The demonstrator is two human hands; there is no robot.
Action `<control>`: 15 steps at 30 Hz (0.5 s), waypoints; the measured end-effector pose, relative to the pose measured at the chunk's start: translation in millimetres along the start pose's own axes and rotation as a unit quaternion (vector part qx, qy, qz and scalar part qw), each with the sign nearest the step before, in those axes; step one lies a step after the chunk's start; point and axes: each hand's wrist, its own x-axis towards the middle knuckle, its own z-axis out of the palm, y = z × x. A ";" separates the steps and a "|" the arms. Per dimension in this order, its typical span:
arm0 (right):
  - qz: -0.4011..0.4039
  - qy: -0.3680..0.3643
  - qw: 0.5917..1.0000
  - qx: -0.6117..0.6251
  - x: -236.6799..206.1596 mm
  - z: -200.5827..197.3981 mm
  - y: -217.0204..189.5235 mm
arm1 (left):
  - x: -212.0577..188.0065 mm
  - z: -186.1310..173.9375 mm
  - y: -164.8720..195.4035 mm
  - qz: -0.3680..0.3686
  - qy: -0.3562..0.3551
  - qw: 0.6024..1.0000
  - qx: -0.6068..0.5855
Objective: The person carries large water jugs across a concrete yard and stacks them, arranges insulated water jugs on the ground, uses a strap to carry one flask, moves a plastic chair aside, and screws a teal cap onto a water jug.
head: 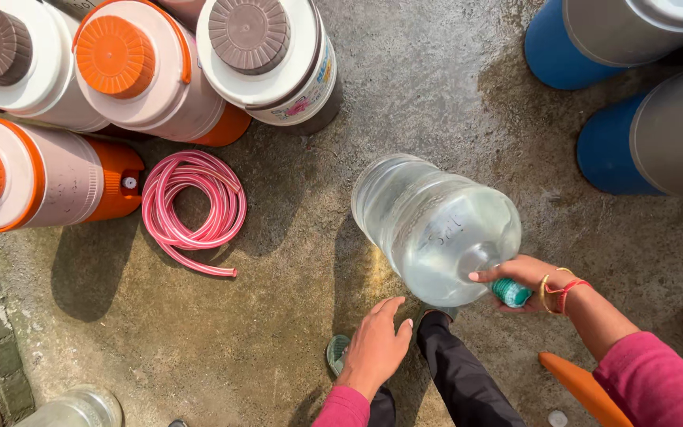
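**Around the big clear jug: what sits where, and where there is room**

Far left of the clear water jug [435,225], four insulated coolers crowd together: one with an orange lid lies on its side [41,175], and three stand upright behind it, capped brown [11,59], orange [140,67] and brown [266,55]. Packed tight like this, they leave the concrete floor [278,340] between them and the jug open. A pink hose [191,209] lies coiled just beside the lying cooler, well apart from the jug.

Below the jug, the left hand [377,348] hangs free with fingers loosely spread, holding nothing, near the jug's lower end but not touching it. The jug is tilted, its neck toward the person. The right hand [519,281] is closed around that neck, beside the green cap [511,292], which seems a sensible grip for steering so bulky a thing.

Right of the jug, two blue-based barrels [594,43] [650,142] close off that side, apart from it. An orange edge [583,391] sits under the right arm; I cannot tell what it belongs to.
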 end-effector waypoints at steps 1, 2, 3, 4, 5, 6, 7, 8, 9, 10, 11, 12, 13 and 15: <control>-0.030 0.023 0.995 -0.097 3.5 1.6 -4.5 | 3.7 2.4 9.9 0.009 0.007 1.000 0.005; -0.056 0.043 0.979 -0.194 3.5 6.1 -9.9 | 7.3 4.7 18.3 0.014 0.011 1.000 0.009; -0.083 0.110 0.941 -0.310 5.3 11.8 -13.4 | 13.9 4.9 26.5 0.022 0.017 1.000 0.013; -0.115 0.175 0.883 -0.420 5.4 20.2 -17.8 | 20.5 4.1 33.1 0.001 0.012 1.000 0.018; -0.148 0.235 0.807 -0.521 4.1 29.1 -21.3 | 24.7 3.5 37.9 -0.021 0.007 0.999 0.024; -0.170 0.312 0.695 -0.625 3.3 38.7 -24.3 | 27.1 3.4 41.7 -0.044 0.001 0.999 0.030; -0.187 0.379 0.564 -0.710 2.6 46.7 -26.8 | 29.6 3.0 44.7 -0.026 0.008 0.999 0.024; -0.200 0.437 0.415 -0.772 3.1 53.4 -29.9 | 32.4 2.1 47.3 -0.006 0.017 1.000 0.020; -0.232 0.434 0.397 -0.775 4.1 58.1 -33.6 | 34.8 1.0 49.3 0.015 0.026 0.999 0.016; -0.264 0.427 0.376 -0.779 6.0 61.0 -38.3 | 36.5 0.2 51.1 0.012 0.025 0.999 0.021; -0.297 0.417 0.354 -0.782 8.3 61.5 -44.9 | 37.9 -1.2 52.3 0.006 0.025 0.999 0.025; -0.294 0.406 0.368 -0.783 10.2 60.7 -52.7 | 39.0 -3.7 52.8 0.001 0.025 0.999 0.032; -0.285 0.400 0.383 -0.782 12.5 57.8 -63.6 | 41.6 -6.8 53.3 0.015 0.028 0.999 0.037; -0.279 0.393 0.419 -0.769 13.6 48.8 -89.6 | 47.5 -14.5 53.6 0.041 0.035 0.998 0.042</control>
